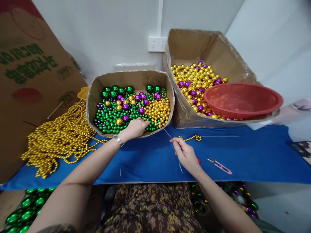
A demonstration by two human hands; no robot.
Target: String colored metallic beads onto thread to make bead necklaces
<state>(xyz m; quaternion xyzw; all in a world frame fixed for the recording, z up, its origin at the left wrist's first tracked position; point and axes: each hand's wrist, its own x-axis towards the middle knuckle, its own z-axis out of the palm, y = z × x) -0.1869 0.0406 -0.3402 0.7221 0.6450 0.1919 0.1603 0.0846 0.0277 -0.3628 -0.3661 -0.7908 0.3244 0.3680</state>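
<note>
My left hand (136,128), with a silver watch (118,140) on the wrist, reaches over the front rim of the smaller cardboard box (131,77). Its fingers are bent down at the green beads (116,119) and gold beads (157,111); the fingertips are partly hidden. My right hand (186,152) is closed in a pinch on a thin, straight needle (167,133), which points up-left to the box's front right rim. White thread (180,166) hangs below these fingers. Behind them, a short string of gold beads (194,138) lies on the blue cloth (150,161).
Pink-handled thread snips (220,166) lie right of my right hand. Gold bead strands (60,136) are heaped at left beside a tall carton (31,81). A larger box (191,48) at back right holds gold and purple beads and a red basin (243,100).
</note>
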